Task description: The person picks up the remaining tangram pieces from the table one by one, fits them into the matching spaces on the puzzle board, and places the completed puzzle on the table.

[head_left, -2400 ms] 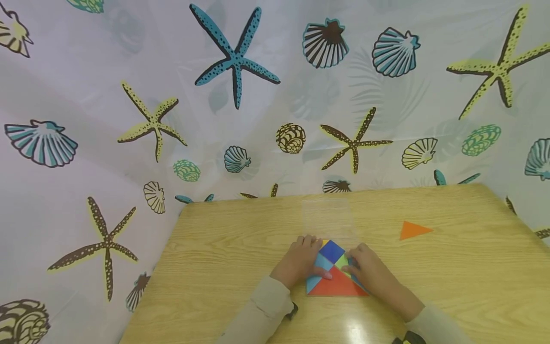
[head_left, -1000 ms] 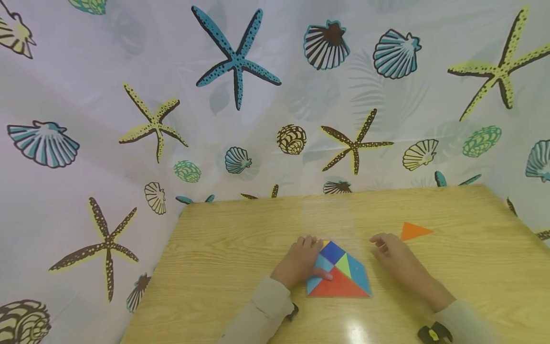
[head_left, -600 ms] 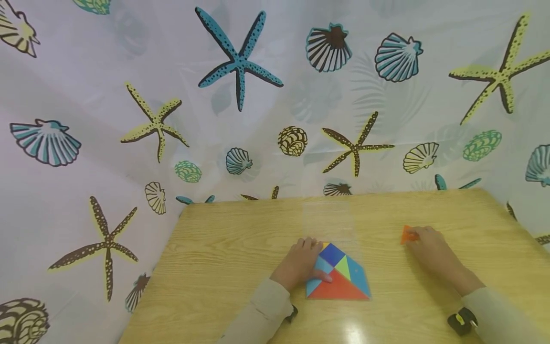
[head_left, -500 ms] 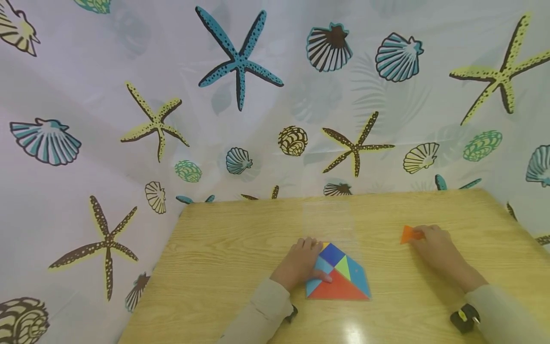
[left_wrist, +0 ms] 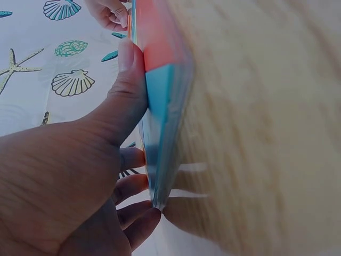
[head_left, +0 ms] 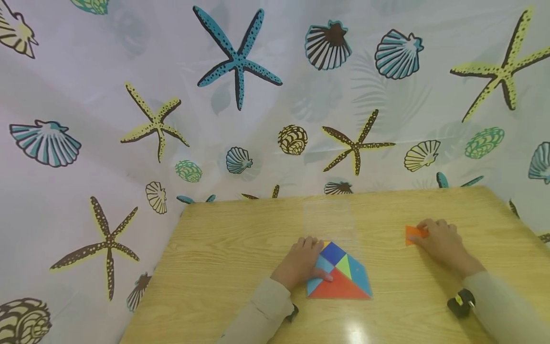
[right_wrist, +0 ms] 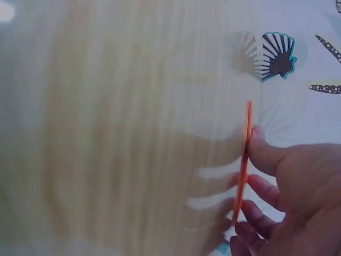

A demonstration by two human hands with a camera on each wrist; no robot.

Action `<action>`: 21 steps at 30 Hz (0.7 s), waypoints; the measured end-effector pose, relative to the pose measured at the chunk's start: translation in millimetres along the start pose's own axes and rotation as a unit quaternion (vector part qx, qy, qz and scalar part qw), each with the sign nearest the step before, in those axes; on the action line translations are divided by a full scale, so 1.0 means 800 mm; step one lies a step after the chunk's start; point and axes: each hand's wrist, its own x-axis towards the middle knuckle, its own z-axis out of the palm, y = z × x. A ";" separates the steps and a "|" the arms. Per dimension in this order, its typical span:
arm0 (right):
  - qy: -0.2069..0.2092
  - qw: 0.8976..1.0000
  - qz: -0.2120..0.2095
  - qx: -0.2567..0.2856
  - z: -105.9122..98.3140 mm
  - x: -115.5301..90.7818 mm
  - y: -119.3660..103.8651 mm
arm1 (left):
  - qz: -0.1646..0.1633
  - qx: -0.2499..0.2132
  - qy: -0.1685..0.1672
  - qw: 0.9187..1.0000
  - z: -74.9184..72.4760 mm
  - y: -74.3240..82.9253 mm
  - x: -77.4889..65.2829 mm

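Note:
Near the middle of the head view, a tangram [head_left: 339, 288] lies on the table, with red, blue, light blue, green and yellow pieces fitted together. My left hand [head_left: 301, 263] holds it at its left side, thumb on top and fingertips at the edge; the hand covers part of the pieces. In the left wrist view, a clear rim [left_wrist: 184, 80] borders the red and blue pieces. To the right, my right hand [head_left: 442, 242] pinches an orange triangle [head_left: 409, 234] between thumb and fingers. The right wrist view shows that orange triangle [right_wrist: 248, 122] edge-on, partly behind the fingers.
The wood-grain table [head_left: 232, 239] reaches back to a pale curtain [head_left: 266, 105] printed with starfish and shells. A faint pale rectangle [head_left: 328, 215] shows on the tabletop just beyond the tangram. Dark wrist devices [head_left: 460, 303] sit at both sleeves.
My right hand has left the tangram's right side, moved right and taken hold of the orange triangle, which has since turned slightly. My left hand stays on the tangram.

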 end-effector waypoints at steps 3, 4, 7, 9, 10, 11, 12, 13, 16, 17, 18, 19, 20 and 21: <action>-0.023 1.000 0.012 -0.002 -0.004 0.003 0.003 | -0.002 0.003 0.002 1.000 0.001 0.000 0.001; -0.031 0.999 0.016 -0.002 -0.006 0.004 0.004 | -0.002 0.004 0.001 1.000 0.001 0.001 0.001; -0.050 0.998 0.027 -0.003 -0.010 0.006 0.006 | -0.003 0.008 0.002 1.000 0.000 0.001 0.001; -0.061 0.998 0.034 0.001 -0.013 0.006 0.005 | -0.004 0.011 0.001 1.000 0.000 0.002 0.001; -0.066 0.997 0.036 0.004 -0.015 0.005 0.004 | -0.004 0.011 0.000 1.000 -0.001 0.002 0.001; -0.069 0.997 0.039 0.006 -0.016 0.004 0.004 | -0.005 0.012 0.000 1.000 -0.001 0.002 0.001; -0.072 0.997 0.040 0.011 -0.017 0.003 0.003 | -0.005 0.013 0.000 1.000 -0.001 0.002 0.001; -0.075 0.996 0.040 0.020 -0.018 0.001 0.002 | -0.005 0.011 0.001 1.000 -0.001 0.002 0.001; -0.076 0.995 0.031 0.049 -0.019 -0.005 0.001 | -0.002 0.009 0.003 1.000 -0.001 0.002 0.000; -0.074 0.995 0.025 0.056 -0.018 -0.008 0.001 | -0.001 0.007 0.003 1.000 -0.001 0.002 0.000; -0.070 0.996 0.019 0.061 -0.018 -0.010 0.001 | 0.000 0.005 0.003 1.000 -0.001 0.001 0.000; -0.065 0.996 0.012 0.064 -0.017 -0.012 0.001 | 0.001 0.004 0.003 1.000 -0.001 0.001 0.000; -0.060 0.996 0.006 0.064 -0.018 -0.014 0.001 | 0.002 0.006 0.003 1.000 -0.002 0.001 0.000; -0.053 0.997 0.000 0.062 -0.018 -0.016 0.002 | 0.002 0.005 0.002 1.000 -0.002 0.001 0.000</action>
